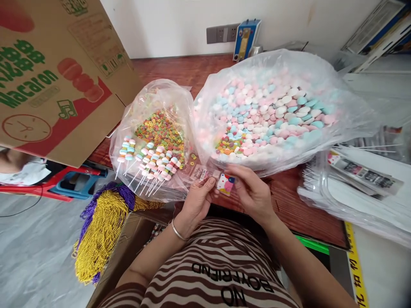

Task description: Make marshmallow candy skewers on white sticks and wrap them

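Note:
In front of my body, my left hand (199, 201) pinches a small printed plastic packet (225, 184) between thumb and fingers. It has a clear part and a white end with red, blue, pink and yellow shapes. My right hand (253, 192) has its fingers curled at the packet's other edge. Just beyond, a clear bag (150, 92) holds small coloured candy rings (160, 128). On its near side lie several candy skewers (157, 160) on white sticks. To the right, a large bag (205, 90) is full of pink, white and blue candy discs (257, 111).
A big cardboard carton (73, 38) stands at the left. Gold and purple bead strings (102, 231) hang below the table edge. White sticks and printed packets (362, 171) lie at the right. A blue device (246, 40) stands by the wall sockets. A bystander's arm (13, 161) shows far left.

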`<state>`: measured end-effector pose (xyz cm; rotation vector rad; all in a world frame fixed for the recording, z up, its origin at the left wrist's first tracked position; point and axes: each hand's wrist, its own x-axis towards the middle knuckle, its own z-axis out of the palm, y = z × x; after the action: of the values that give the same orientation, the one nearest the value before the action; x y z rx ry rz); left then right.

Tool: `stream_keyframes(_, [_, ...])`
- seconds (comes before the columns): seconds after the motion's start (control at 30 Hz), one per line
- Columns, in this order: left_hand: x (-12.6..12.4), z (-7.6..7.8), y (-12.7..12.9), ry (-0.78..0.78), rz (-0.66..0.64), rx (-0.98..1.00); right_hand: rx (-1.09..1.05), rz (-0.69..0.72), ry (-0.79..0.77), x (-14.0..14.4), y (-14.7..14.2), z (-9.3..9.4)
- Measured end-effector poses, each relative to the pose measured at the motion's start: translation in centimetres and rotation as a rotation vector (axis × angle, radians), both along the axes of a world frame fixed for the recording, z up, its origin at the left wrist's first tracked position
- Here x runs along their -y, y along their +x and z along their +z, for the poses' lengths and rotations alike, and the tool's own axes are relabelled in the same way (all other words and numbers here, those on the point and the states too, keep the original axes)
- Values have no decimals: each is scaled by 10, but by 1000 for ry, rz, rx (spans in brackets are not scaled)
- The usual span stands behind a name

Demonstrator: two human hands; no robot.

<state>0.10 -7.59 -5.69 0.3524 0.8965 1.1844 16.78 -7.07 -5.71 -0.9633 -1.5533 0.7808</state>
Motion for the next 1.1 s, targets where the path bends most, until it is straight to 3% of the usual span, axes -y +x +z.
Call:
stream_keyframes(0.1, [-7,0,2,18,170,-75,-316,19,-352,1,-12,-5])
stream_keyframes(0.2, [-8,1,7,58,191,-99,-456,86,-514,3,-28,-8])
stream_keyframes(0.33, [-5,1,6,148,141,-114,-389,8,-476,4,-36,-6])
stream_keyframes(0.43, [-6,0,-3,182,107,-182,-257,45,-465,2,-31,-2])
stream_keyframes(0.57, [-11,-5,-8,162,186,-288,-203,14,-468,1,-30,-1])
stream_keyframes(0.73, [-17,-8,-4,116,303,-244,-166,-1,-488,-2,-37,1])
stream_keyframes(0.97, [-20,-10,-8,104,238,-277,-220,12,-525,-9,-37,3])
stream_keyframes(1.1, [-20,-10,-12,78,98,-190,-164,-68,-479,-9,-37,1])
